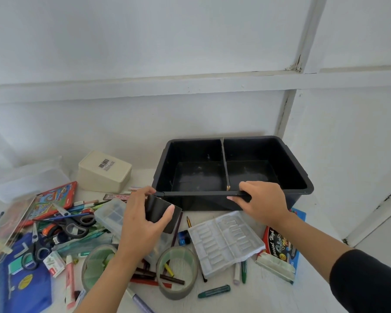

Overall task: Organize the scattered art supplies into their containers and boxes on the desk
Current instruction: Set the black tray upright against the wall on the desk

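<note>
Fingers (248, 186) of right hand (262, 202) curled round right end of strip (199, 193); strip lies along bin (208, 203) front rim. Left hand (142, 220) pinches black panel (156, 206), thumb on face, beside bin's left corner.

It looks like a home craft or study corner, not a shop or lab. A white desk (269, 297) is pushed against a white painted wall (145, 41) with plain battens (190, 83), and the paint is cracked at one joint (298, 63). The desk is littered with school-type art supplies: scissors (77, 224), tape rolls (177, 273), markers (213, 291), a crayon box (54, 199) and a clear paint tray (226, 240). A divided black bin (303, 193) stands by the wall.
</note>
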